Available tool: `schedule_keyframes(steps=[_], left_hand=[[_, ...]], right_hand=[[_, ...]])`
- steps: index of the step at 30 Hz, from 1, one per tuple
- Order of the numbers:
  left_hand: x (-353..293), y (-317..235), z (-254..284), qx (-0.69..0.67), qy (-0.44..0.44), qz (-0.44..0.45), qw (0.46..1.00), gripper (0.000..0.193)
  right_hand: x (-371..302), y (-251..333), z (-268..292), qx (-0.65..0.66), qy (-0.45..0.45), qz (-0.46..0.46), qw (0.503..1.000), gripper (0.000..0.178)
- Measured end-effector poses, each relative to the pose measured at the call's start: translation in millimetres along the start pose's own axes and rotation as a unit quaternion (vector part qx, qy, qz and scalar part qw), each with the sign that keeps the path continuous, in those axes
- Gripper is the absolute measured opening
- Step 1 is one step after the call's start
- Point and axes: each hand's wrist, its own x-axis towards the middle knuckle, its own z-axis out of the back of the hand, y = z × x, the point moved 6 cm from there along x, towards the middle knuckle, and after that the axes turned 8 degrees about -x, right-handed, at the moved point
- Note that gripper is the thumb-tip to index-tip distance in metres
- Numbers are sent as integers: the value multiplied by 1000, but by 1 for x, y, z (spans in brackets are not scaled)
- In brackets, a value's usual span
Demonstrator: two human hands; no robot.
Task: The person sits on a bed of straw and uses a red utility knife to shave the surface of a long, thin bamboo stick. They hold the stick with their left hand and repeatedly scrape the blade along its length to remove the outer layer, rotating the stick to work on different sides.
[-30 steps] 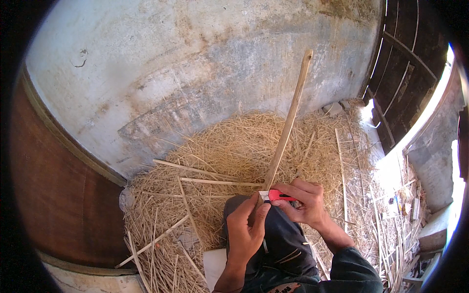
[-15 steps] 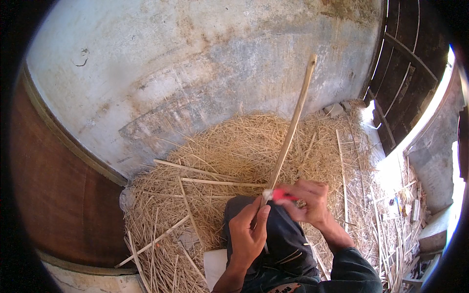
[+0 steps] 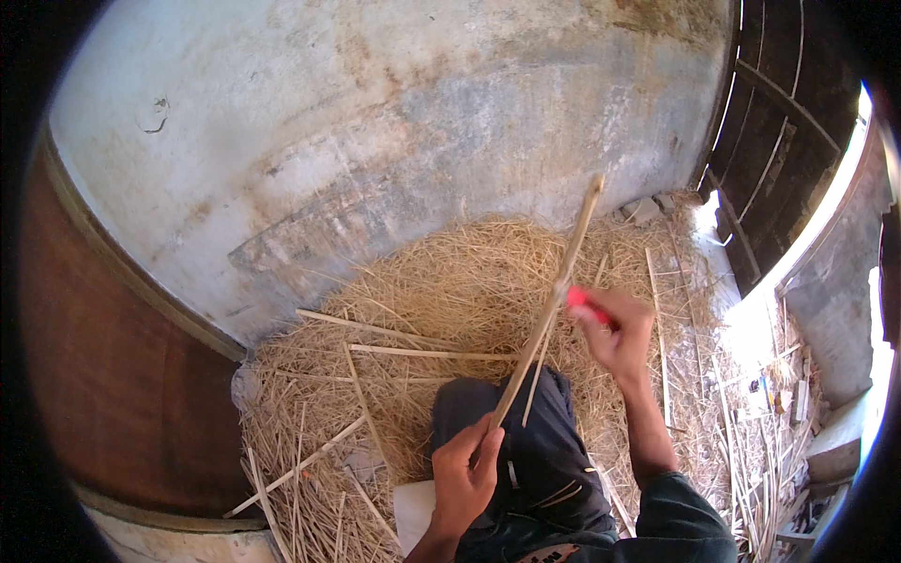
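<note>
My left hand (image 3: 464, 474) is closed around the lower end of a long pale bamboo stick (image 3: 579, 232), which slants up and away to the right. My right hand (image 3: 621, 336) grips a small red-handled knife (image 3: 582, 300), blurred by motion. Its working end meets the stick at about mid-length; the blade itself is too smeared to make out. A thin strip (image 3: 534, 389) hangs alongside the stick, over my dark-trousered knee (image 3: 460, 403).
Straw-like shavings (image 3: 450, 272) cover the floor, with several pale strips (image 3: 413, 352) lying across them. Behind rises a stained plaster wall (image 3: 328, 141). A brown panel (image 3: 122, 357) stands at left, dark wooden boards (image 3: 784, 122) at right.
My right hand has moved with the knife up along the stick, away from my left hand. The stick and my left hand have dropped lower. A thin strip now shows beside the stick.
</note>
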Motion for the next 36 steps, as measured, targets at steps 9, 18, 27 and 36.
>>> schedule_keyframes(steps=[9,18,27,36], left_hand=[[-26,31,4,-3,30,17,999,34],[-18,39,15,-60,72,108,990,39],[-21,48,23,19,6,3,1000,30],[-50,82,40,-126,26,168,977,39]], right_hand=[[34,-54,12,-47,-20,-64,997,25],[28,-68,10,34,-11,-102,994,27],[40,-65,28,-110,-73,-77,988,27],[38,-189,53,-19,-37,-193,980,46]])
